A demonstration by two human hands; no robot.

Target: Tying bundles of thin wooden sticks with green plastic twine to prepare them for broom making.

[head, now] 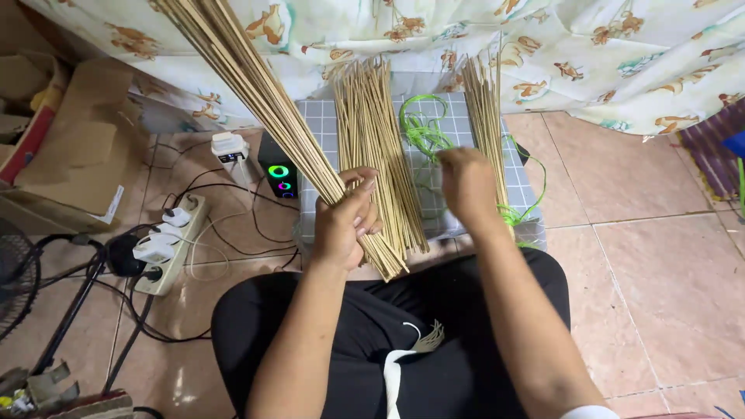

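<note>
While I hold the head view steady, I register a grey gridded board [466, 116] ahead of the knees, serving as the desk. On it lie two loose piles of thin bamboo sticks: a centre pile [376, 140] and a right pile [485, 116]. Green plastic string [423, 128] lies coiled between the piles and trails off the board's right edge. A patterned cloth [559, 46] hangs behind the board. To the left on the tiled floor [644, 256] I note a white power strip [167, 244] with plugs and black cables, a small speaker with a green ring light [278, 172], and cardboard [77, 147].

My left hand [345, 225] is raised at the board's near edge, fingers clenched round a thick stick bundle [256, 85] that slants up and left out of view, crossing in front of the centre pile. My right hand [466, 182] reaches forward over the board, back of the hand up, fingertips at the green string beside the right pile; I cannot tell whether they grasp it.
</note>
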